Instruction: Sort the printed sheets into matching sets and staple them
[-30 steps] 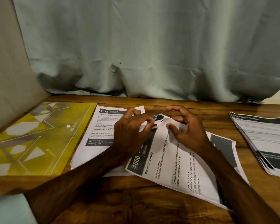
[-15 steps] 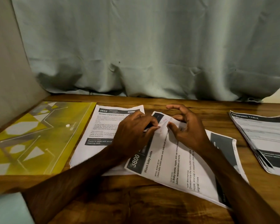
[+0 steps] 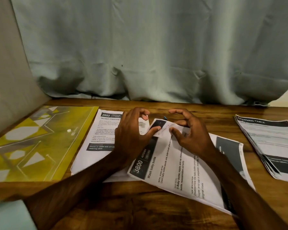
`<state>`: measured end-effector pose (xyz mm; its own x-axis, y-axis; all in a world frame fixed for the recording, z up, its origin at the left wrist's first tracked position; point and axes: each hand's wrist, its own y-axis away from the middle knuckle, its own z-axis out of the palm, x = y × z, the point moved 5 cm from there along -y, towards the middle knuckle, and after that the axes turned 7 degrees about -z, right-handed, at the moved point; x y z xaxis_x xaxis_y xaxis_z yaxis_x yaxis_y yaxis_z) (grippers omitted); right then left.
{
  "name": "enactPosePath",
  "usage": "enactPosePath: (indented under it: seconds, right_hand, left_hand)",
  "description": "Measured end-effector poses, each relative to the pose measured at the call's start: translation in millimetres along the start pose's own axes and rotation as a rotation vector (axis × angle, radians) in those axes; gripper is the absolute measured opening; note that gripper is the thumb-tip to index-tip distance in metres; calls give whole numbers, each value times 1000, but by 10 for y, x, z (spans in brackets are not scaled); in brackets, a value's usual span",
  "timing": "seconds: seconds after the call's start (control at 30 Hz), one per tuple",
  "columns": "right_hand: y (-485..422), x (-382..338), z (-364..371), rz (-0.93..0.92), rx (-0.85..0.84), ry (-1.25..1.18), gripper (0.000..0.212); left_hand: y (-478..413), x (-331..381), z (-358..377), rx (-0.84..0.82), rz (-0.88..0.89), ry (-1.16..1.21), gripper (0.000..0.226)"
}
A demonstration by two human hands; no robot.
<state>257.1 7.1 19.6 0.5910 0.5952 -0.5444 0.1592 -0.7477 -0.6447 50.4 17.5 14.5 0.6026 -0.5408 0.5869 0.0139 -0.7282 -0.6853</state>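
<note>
Printed sheets headed "Wash baby bottle" (image 3: 181,171) lie skewed on the wooden table (image 3: 140,211), at 6 o'clock of the view centre. The set overlaps a "Screen Cleaning" sheet (image 3: 103,130) lying at its 9 o'clock.

Far corner of set (image 3: 161,126), at its 12 o'clock: creased and raised off the table. A small blue object (image 3: 165,118) shows just beyond the corner; identity cannot be told.

Left hand (image 3: 131,140): thumb extended, tip pressing the creased corner from 9 o'clock. Remaining fingers arched above the paper, spread, holding nothing.

Right hand (image 3: 193,140): heel resting on the set. Thumb tip bears on the sheet just at 3 o'clock of the corner. Index finger arched clear in the air. Another finger lies at the far edge of the paper; whether it pinches the sheet against the thumb cannot be told.

Other items:
- stack of sheets headed "Dressing table" (image 3: 273,146), at 3 o'clock, well apart from the hands
- yellow patterned folder (image 3: 37,146), at 9 o'clock, beside the "Screen Cleaning" sheet
- grey-green curtain (image 3: 156,47), at 12 o'clock, hanging down to the table's far edge
</note>
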Motion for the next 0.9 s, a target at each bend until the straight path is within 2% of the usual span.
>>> enactPosePath:
  seconds: [0.17,0.3,0.47,0.67,0.8,0.9]
  right_hand:
    - [-3,28,27,12,-9,-7,63]
    - [-7,39,19,7,2,7,61]
    - [-7,23,18,13,10,26,61]
    - [-4,20,13,23,8,7,62]
    - [-3,14,-3,22,13,-1,66]
    - [-1,-4,-20,23,23,-17,67]
  left_hand:
    - [-5,18,39,-15,104,-6,16]
    - [20,88,3,13,129,19,18]
    - [79,108,-7,52,282,-110,11]
    - [80,167,-7,97,380,-165,7]
    - [127,224,45,-11,522,-193,13]
    - [154,229,81,-79,532,-205,22]
